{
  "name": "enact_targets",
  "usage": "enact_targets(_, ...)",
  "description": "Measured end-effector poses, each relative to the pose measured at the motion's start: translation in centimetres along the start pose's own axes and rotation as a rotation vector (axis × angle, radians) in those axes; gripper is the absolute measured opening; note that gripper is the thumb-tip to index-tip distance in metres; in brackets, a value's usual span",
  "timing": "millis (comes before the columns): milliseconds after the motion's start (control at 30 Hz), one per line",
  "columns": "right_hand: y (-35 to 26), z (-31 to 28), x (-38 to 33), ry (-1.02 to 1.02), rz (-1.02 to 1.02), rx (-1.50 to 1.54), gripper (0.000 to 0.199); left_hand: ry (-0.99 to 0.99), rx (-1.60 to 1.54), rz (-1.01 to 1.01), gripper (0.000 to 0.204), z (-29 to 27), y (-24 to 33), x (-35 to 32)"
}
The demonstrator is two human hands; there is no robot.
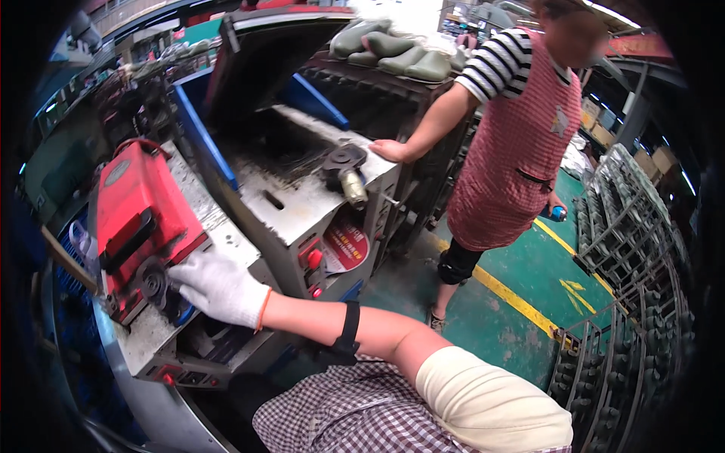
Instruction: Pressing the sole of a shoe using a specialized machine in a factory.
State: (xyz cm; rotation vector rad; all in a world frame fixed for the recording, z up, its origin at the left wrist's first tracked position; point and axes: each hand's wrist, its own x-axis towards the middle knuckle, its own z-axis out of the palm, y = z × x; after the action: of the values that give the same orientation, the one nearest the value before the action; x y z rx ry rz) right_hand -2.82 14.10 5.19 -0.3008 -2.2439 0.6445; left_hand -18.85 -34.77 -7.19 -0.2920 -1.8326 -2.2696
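Observation:
My right hand point(223, 288), in a white knitted glove with an orange cuff edge, reaches left across the machine. Its fingers close against a black round fitting point(154, 281) with a blue part below it, at the front of a red machine cover point(147, 204). The fitting partly hides my fingertips. A black bar handle point(128, 240) lies on the cover just beyond the hand. The cover is lowered on its grey base point(162, 355). My left hand is not in view.
A second machine point(283, 215) has its dark lid point(264, 68) raised. A person in a red checked apron point(502, 162) rests one hand point(391, 149) on it and holds a small blue item point(558, 214). Green boots point(430, 64) lie behind; loaded metal racks point(627, 219) stand right.

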Motion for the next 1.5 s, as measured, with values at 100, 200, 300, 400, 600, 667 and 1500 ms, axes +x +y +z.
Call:
enact_targets(100,0.8,4.2,0.7,0.121,-0.203,0.027,0.019,-0.117,0.624,0.181,0.049,19.0,-0.1,1.0)
enact_targets(200,0.9,1.0,1.2,0.165,-0.207,-0.063,0.011,0.094,0.477,-0.253,0.042,10.7,5.7,3.6)
enact_targets(300,0.4,2.5,0.4,0.096,-0.016,0.022,0.026,0.364,-0.124,-0.574,0.034,-0.9,6.0,3.5)
enact_targets(400,0.5,1.9,0.9,0.085,0.06,0.108,0.025,0.279,-0.084,-0.565,0.03,-5.9,1.7,7.8)
enact_targets(600,2.4,3.1,0.5,0.129,0.112,0.058,0.029,0.426,0.195,-0.597,0.035,-3.4,2.8,14.0)
enact_targets(667,2.3,3.1,0.4,0.152,0.14,0.069,0.03,0.375,0.202,-0.61,0.041,-4.3,2.1,17.9)
enact_targets(1500,3.9,2.4,0.0,0.207,0.173,-0.086,0.033,0.873,-0.068,-0.07,0.05,-12.7,-4.0,9.8)
